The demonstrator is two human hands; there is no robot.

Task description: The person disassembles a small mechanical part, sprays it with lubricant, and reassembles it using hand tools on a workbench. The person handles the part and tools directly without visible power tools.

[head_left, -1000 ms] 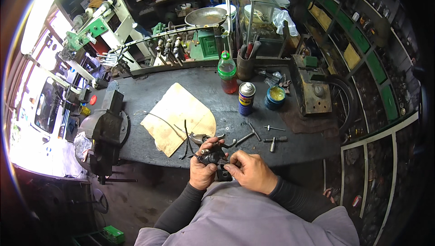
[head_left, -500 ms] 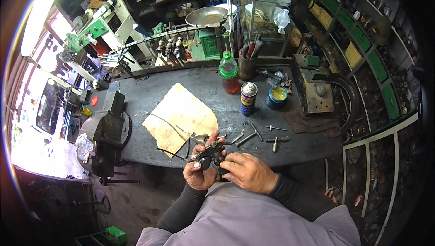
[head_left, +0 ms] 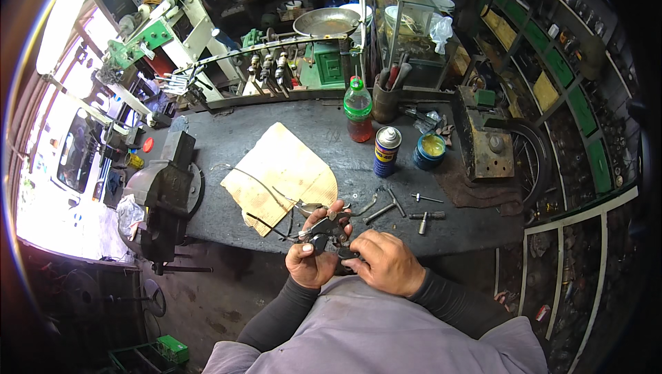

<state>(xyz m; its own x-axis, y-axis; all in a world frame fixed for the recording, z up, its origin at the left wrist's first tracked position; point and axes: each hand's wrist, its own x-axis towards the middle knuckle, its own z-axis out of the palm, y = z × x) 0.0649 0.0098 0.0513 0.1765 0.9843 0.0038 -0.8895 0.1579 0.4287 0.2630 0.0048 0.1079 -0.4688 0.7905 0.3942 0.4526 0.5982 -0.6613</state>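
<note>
In front of my chest, my left hand [head_left: 310, 261] is wrapped round a small dark metal mechanism [head_left: 329, 228] with black parts. Its exact kind is partly hidden by the fingers. My right hand [head_left: 386, 261] is closed, thumb and fingertips pinching a round black piece [head_left: 347, 253] at the mechanism's lower right side. Beyond the hands, a sheet of tan cardboard [head_left: 279, 174] lies on the dark workbench [head_left: 234, 122]. A thin cable [head_left: 252, 179] and a short black cable [head_left: 265, 226] rest across it. T-handled wrenches [head_left: 386, 210] lie right of the hands.
A bench vise [head_left: 162, 198] stands at the left. Toward the back right are a bottle of red liquid [head_left: 358, 115], a blue spray can [head_left: 387, 153] and an open grease tub [head_left: 429, 150]. A rusty metal block [head_left: 486, 143] and a brown rag [head_left: 476, 191] sit at the right.
The view has shifted slightly, moving the bench scene rightward. The mechanism has turned a little in my left hand, and my right fingers have moved slightly down and right with the black piece.
</note>
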